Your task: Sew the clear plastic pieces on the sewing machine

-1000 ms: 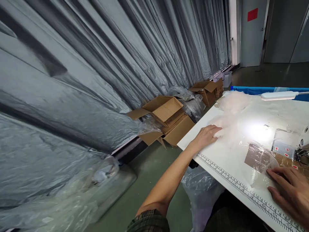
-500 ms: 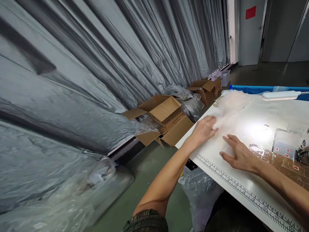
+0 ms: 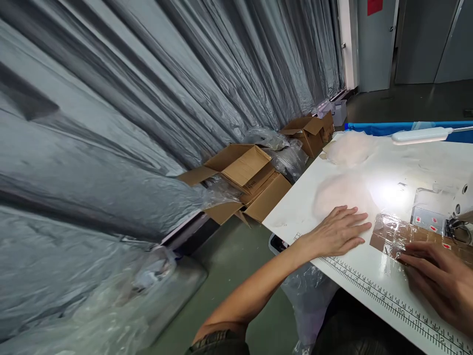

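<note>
My left hand point(image 3: 342, 230) lies flat on the white table, fingers spread, at the near edge of a pale pink sheer piece of fabric point(image 3: 338, 192). A second pale, thin piece point(image 3: 351, 148) rests farther back by the table's left edge. Over the near edge of a taped brown cardboard strip point(image 3: 391, 234) is my right hand point(image 3: 439, 276), its fingers stretched out and nothing visible in them. A sewing machine point(image 3: 458, 224), partly cut off by the frame, stands just beyond that hand, with a metal plate point(image 3: 428, 209) bearing red arrow stickers beside it.
A printed ruler point(image 3: 373, 291) runs along the front edge of the white table point(image 3: 284, 212). A white lamp point(image 3: 421, 136) reaches in from the right. Open cardboard boxes point(image 3: 247, 170) and plastic bags stand on the floor by the grey curtain point(image 3: 166, 98).
Both hands have come back toward me and rightward, the right one onto the cardboard strip. The sheer fabric, bunched near my left hand before, now lies flat in two separate patches.
</note>
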`<control>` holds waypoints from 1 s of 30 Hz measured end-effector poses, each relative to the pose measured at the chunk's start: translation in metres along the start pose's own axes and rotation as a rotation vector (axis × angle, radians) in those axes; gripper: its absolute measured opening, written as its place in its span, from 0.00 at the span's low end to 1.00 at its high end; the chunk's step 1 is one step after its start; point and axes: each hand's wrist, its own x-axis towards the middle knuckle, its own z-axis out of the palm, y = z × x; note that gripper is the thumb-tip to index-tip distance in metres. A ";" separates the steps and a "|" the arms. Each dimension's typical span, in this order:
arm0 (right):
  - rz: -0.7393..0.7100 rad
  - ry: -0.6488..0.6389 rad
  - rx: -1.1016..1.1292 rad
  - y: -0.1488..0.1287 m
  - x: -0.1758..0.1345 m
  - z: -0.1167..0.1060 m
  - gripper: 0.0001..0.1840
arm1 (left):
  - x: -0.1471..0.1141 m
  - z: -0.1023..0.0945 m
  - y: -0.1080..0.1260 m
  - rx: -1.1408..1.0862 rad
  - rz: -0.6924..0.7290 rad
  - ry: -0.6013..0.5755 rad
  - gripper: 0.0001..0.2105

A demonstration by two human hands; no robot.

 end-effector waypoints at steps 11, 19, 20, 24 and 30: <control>0.249 0.124 0.045 0.020 -0.062 0.010 0.16 | -0.017 -0.005 -0.049 -0.480 -0.292 0.190 0.12; 0.246 0.108 0.041 0.019 -0.059 0.007 0.16 | -0.016 -0.024 -0.036 -0.478 -0.431 0.501 0.23; 0.252 0.101 0.041 0.018 -0.059 0.006 0.16 | -0.015 -0.024 -0.034 -0.456 -0.460 0.491 0.21; 0.298 0.065 0.044 0.019 -0.061 0.006 0.16 | -0.013 -0.016 -0.031 -0.378 -0.469 0.310 0.17; 0.261 0.048 -0.014 0.024 -0.064 0.006 0.15 | -0.012 -0.013 -0.031 -0.454 -0.471 0.334 0.16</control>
